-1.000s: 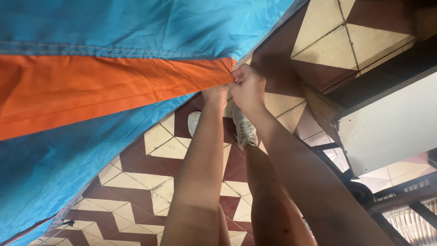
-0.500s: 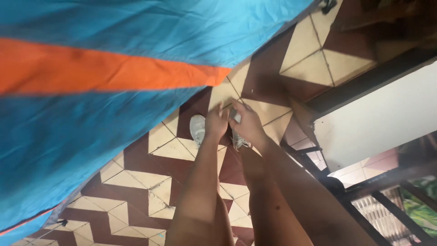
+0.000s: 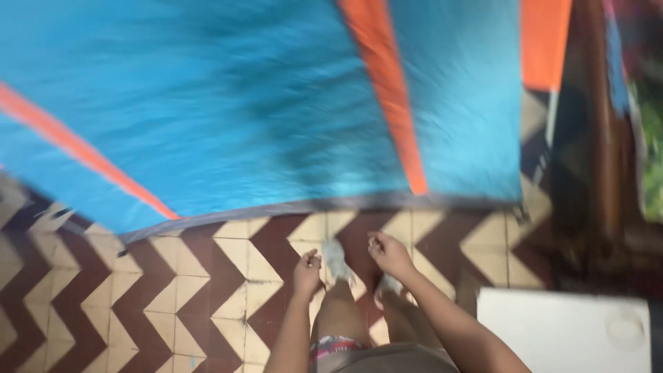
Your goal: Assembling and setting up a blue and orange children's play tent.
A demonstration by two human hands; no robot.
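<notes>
Both hands empty above the floor, sheet spread ahead

Left hand (image 3: 307, 271) and right hand (image 3: 389, 253) are loosely curled, holding nothing; the blue sheet (image 3: 262, 110) lies near the feet, so stepping on it could cause slipping.

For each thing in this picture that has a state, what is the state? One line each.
Blue and orange sheet: spread out flat over the floor, blurred.
Left hand: loosely closed, holding nothing visible.
Right hand: fingers curled, apart from the sheet.
Tiled floor: partly covered by the sheet.
White board: lying flat.
</notes>
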